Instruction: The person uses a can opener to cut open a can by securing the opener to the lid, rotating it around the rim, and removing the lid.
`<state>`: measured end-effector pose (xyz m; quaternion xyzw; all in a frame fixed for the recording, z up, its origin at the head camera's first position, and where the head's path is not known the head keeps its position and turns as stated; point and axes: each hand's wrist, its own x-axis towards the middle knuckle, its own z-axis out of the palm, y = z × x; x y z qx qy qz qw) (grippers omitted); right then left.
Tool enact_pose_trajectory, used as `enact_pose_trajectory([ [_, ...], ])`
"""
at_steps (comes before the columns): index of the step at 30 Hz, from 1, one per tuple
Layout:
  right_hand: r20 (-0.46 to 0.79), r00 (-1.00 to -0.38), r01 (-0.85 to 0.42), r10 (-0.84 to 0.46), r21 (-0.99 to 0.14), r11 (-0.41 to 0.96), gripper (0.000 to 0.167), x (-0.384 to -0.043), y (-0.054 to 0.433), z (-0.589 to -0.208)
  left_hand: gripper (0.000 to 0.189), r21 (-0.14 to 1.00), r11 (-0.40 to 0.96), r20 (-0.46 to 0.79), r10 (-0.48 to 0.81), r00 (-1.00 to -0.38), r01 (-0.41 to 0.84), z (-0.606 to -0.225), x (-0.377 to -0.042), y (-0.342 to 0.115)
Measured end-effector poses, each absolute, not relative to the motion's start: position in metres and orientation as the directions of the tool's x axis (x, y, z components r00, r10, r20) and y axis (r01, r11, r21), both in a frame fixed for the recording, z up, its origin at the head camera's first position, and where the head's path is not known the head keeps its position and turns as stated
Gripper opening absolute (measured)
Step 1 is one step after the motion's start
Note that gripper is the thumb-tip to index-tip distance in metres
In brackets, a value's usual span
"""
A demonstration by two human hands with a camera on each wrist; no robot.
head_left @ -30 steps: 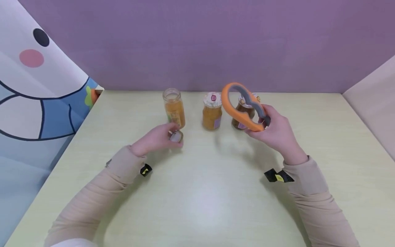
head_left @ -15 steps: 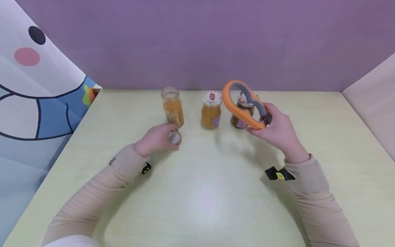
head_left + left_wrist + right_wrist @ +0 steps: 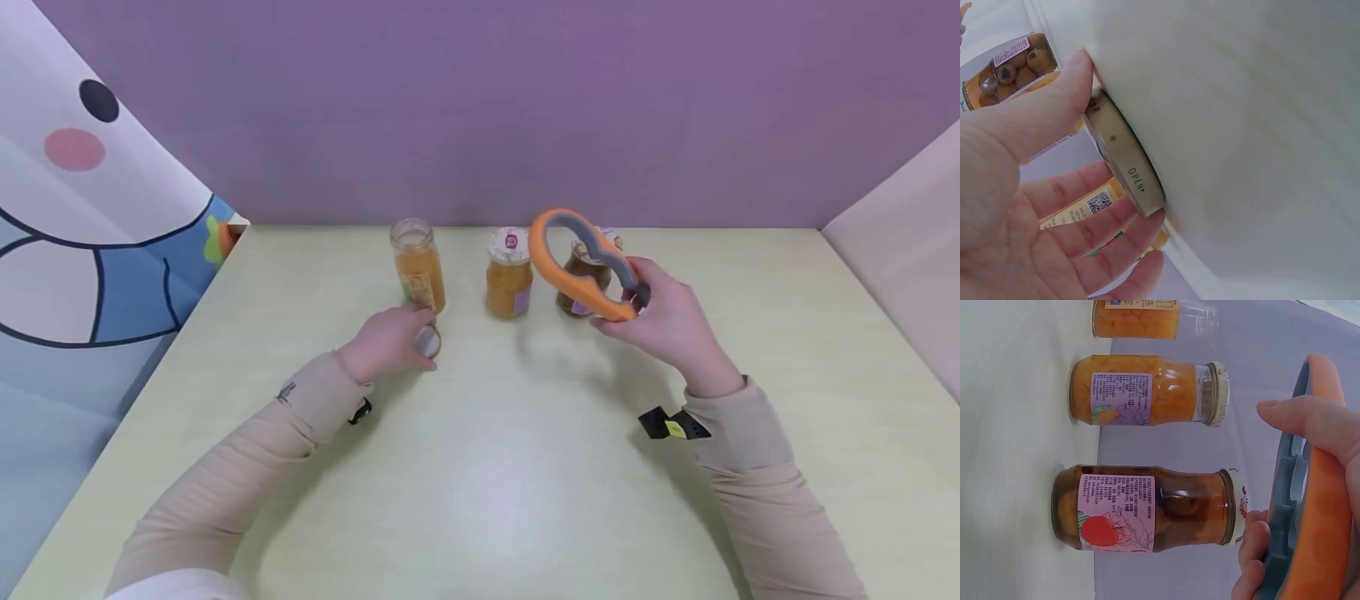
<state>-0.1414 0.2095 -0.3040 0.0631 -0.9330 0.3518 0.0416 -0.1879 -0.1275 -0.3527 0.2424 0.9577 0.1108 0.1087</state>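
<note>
My left hand [image 3: 386, 340] pinches a round metal jar lid [image 3: 1124, 156] by its edge, thumb on one side and fingers on the other. The lid is at or just above the tabletop, close in front of an uncapped jar [image 3: 420, 279] of orange fruit. My right hand [image 3: 663, 321] grips an orange and grey jar opener [image 3: 585, 290] by one end, its looped part raised in the air. Behind that loop stands a dark jar [image 3: 1179, 506] with its patterned lid on. Between the two jars is a capped jar of yellow-orange fruit [image 3: 508, 292].
All three jars stand upright in a row near the back of the pale tabletop [image 3: 480, 467]. A purple panel [image 3: 480, 108] rises behind them. A cartoon-printed sheet [image 3: 52, 283] hangs at the left, and a pale panel [image 3: 907, 217] borders the right.
The left hand has turned the lid from a tilted position to flatter and lower, near the table. The right hand keeps the opener in nearly the same place. The jars have not moved.
</note>
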Motion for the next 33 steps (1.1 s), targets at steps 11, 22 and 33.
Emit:
enact_pose_trajectory([
  [11,0.118,-0.99,-0.136,-0.077,-0.651,0.747,0.07,-0.141,0.209,-0.301,0.06,0.291,0.865,-0.196,0.472,-0.86,0.409,-0.35,-0.19,-0.125],
  [22,0.11,-0.989,-0.145,-0.096,-0.649,0.747,0.069,-0.142,0.21,-0.302,0.063,0.3,0.895,-0.19,0.394,-0.899,0.329,-0.341,-0.184,-0.116],
  [33,0.097,-0.99,-0.137,-0.097,-0.639,0.757,0.07,-0.142,0.215,-0.305,0.06,0.516,0.821,-0.059,0.321,-0.945,0.246,-0.33,-0.187,-0.085],
])
